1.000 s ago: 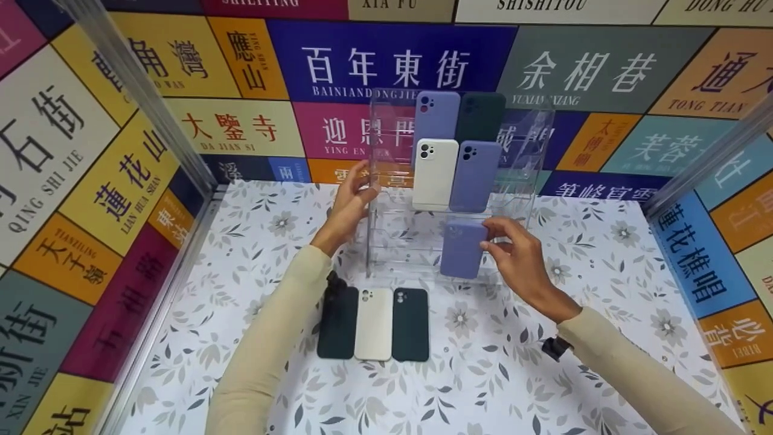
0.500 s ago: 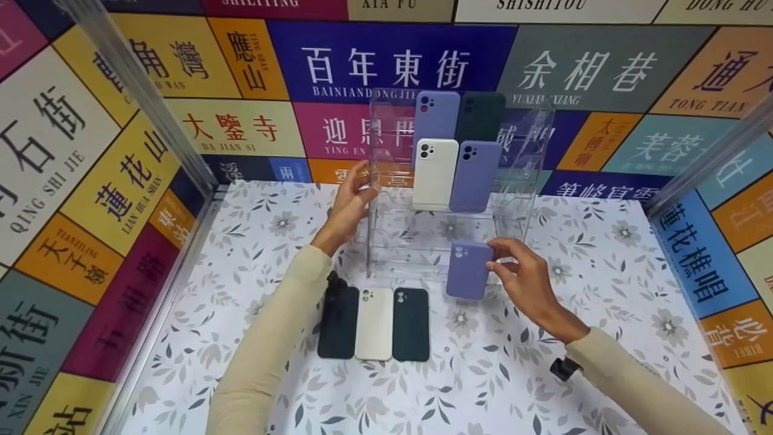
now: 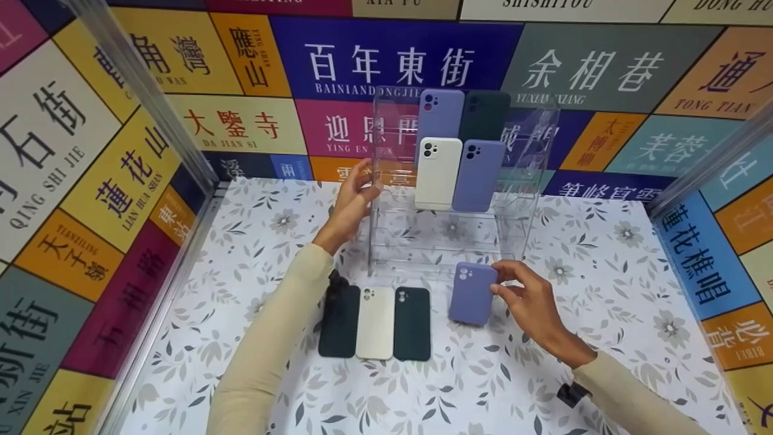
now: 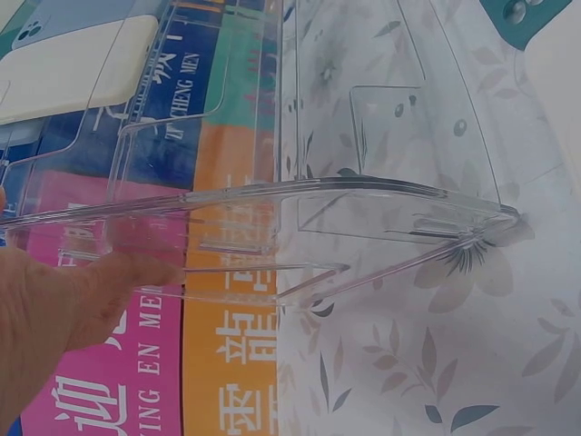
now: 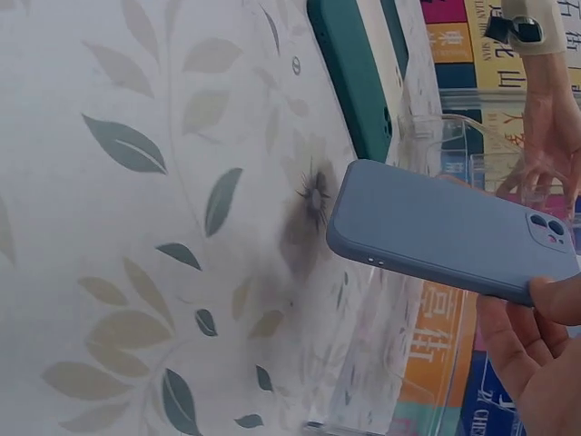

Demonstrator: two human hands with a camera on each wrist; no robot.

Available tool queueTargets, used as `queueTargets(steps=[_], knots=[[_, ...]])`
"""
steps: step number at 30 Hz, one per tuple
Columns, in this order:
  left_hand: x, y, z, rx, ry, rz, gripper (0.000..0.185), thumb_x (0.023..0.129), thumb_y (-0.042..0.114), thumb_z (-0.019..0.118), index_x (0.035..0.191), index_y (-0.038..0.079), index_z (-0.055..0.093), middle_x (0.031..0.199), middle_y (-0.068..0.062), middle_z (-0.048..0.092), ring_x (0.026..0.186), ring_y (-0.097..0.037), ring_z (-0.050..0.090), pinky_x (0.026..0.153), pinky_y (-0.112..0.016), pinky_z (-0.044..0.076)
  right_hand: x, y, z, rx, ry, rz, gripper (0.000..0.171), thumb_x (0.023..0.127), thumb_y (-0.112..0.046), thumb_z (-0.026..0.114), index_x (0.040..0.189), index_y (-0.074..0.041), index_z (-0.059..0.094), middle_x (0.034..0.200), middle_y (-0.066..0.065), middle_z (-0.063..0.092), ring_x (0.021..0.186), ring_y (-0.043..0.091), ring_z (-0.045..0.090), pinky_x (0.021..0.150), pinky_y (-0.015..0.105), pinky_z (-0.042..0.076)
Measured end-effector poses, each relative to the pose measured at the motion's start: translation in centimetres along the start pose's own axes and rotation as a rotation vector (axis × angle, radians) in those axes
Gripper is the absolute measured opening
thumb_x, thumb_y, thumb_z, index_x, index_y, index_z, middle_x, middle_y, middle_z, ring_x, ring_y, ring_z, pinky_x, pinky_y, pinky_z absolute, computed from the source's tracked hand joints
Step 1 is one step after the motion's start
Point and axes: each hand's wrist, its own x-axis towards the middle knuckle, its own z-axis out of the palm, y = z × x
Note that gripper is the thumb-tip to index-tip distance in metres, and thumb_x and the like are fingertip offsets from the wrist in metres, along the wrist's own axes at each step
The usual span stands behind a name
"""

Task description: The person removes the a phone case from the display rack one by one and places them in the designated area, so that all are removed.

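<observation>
My right hand [image 3: 531, 305] pinches a purple phone case [image 3: 473, 294] by its upper right edge, between thumb and fingers. In the right wrist view the purple case [image 5: 445, 227] hangs over the cloth, its shadow beneath. My left hand [image 3: 349, 202] grips the left side edge of a clear acrylic display stand [image 3: 373, 241]; the left wrist view has the fingers [image 4: 136, 272] at that edge. On the stand, a purple case [image 3: 442, 113] and a dark green case [image 3: 485, 115] fill the upper row, with a white case [image 3: 438, 175] and another purple case [image 3: 479, 178] below.
In front of the stand lie a dark case [image 3: 338, 323], a cream case [image 3: 375, 323] and a dark green case [image 3: 412, 323], side by side on the floral cloth [image 3: 471, 380]. Printed sign panels [image 3: 392, 57] wall the table at the back and sides.
The purple case in my right hand has come away from the stand's lower tier, down and toward me. My left hand stays on the stand's side.
</observation>
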Motion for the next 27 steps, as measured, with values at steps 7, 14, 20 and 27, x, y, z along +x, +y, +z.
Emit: queueTargets(steps=[7, 14, 20, 27], knots=[[0.1, 0.1, 0.1, 0.001, -0.002, -0.001, 0.067, 0.108, 0.012, 0.064, 0.17, 0.017, 0.038, 0.165, -0.021, 0.048, 0.145, -0.038, 0.054, 0.112, -0.071, 0.045, -1.1, -0.1, 0.4, 0.034, -0.019, 0.089, 0.044, 0.09, 0.017, 0.08, 0.128, -0.005, 0.074, 0.106, 0.005, 0.076, 0.099, 0.017, 0.075, 0.083, 0.019, 0.061], [0.0, 0.1, 0.1, -0.001, 0.0, 0.008, 0.066, 0.108, 0.012, 0.064, 0.169, 0.016, 0.039, 0.162, -0.019, 0.052, 0.141, -0.036, 0.057, 0.103, -0.061, 0.05, -1.0, -0.5, 0.8, 0.202, -0.085, 0.341, 0.041, 0.091, 0.017, 0.079, 0.129, 0.002, 0.073, 0.105, 0.019, 0.072, 0.095, 0.017, 0.073, 0.078, 0.028, 0.064], [0.0, 0.1, 0.1, -0.017, -0.002, 0.015, 0.066, 0.107, 0.01, 0.064, 0.168, 0.016, 0.039, 0.162, -0.02, 0.051, 0.145, -0.041, 0.055, 0.105, -0.063, 0.05, -0.4, 0.0, 0.8, 0.336, -0.197, 0.537, 0.044, 0.094, 0.016, 0.075, 0.137, 0.012, 0.065, 0.107, 0.02, 0.069, 0.09, 0.016, 0.072, 0.078, 0.039, 0.067], [0.2, -0.2, 0.0, -0.01, -0.002, 0.029, 0.067, 0.107, 0.007, 0.062, 0.169, 0.013, 0.038, 0.162, -0.022, 0.051, 0.144, -0.043, 0.056, 0.107, -0.071, 0.049, 0.0, 1.2, 1.1, 0.419, -0.273, 0.634, 0.049, 0.094, 0.017, 0.073, 0.141, 0.016, 0.06, 0.101, 0.01, 0.07, 0.085, 0.014, 0.074, 0.077, 0.041, 0.067]])
